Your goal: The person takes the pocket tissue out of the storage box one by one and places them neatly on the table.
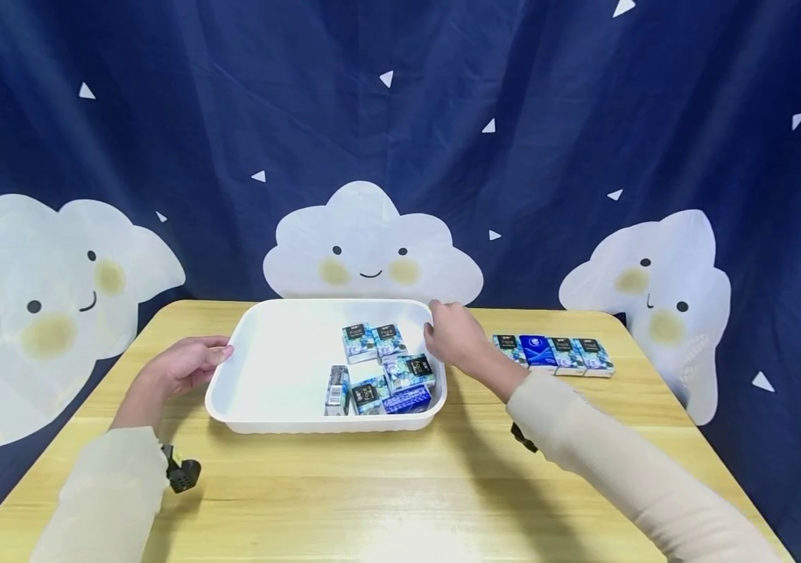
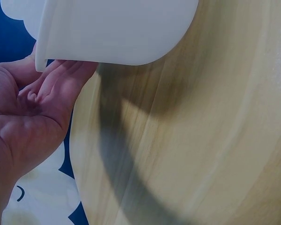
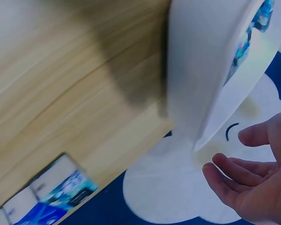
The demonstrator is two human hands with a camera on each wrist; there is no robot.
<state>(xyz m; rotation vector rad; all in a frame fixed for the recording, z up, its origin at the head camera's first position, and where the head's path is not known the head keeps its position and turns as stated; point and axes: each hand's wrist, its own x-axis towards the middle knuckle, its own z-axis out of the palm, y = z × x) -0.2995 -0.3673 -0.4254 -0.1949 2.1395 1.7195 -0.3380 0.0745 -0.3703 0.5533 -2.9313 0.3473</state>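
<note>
The white, shallow, rectangular tray with rounded corners (image 1: 274,363) is over the far part of the counter, left of its middle, its back rim lining up with the far edge from where I look; whether its whole base is down on the wood I can't tell. Six small packets with glossy printed wrappers sit toward its right end: four flowery blue-and-teal packets (image 1: 409,371) lying flat, one deep-blue packet (image 1: 407,399) in the near right corner, and one packet stood on its narrow side (image 1: 337,389) (its barcode faces this way).

The left hand (image 1: 189,363) grips the tray's left end, fingers tucked beneath and thumb up at the rim. The right hand (image 1: 458,336) is by the tray's far right corner, fingers loosely bent and thumb well apart; from the right wrist, the fingertips show a gap to the rim, so it has hold of nothing.

Toward the far right corner of the pale wooden counter (image 1: 344,485) is a neat row of four packets (image 1: 540,352), the second from the left deep blue. Past the far edge hangs a dark-blue curtain (image 1: 330,109) printed with smiling white clouds (image 1: 372,234).
</note>
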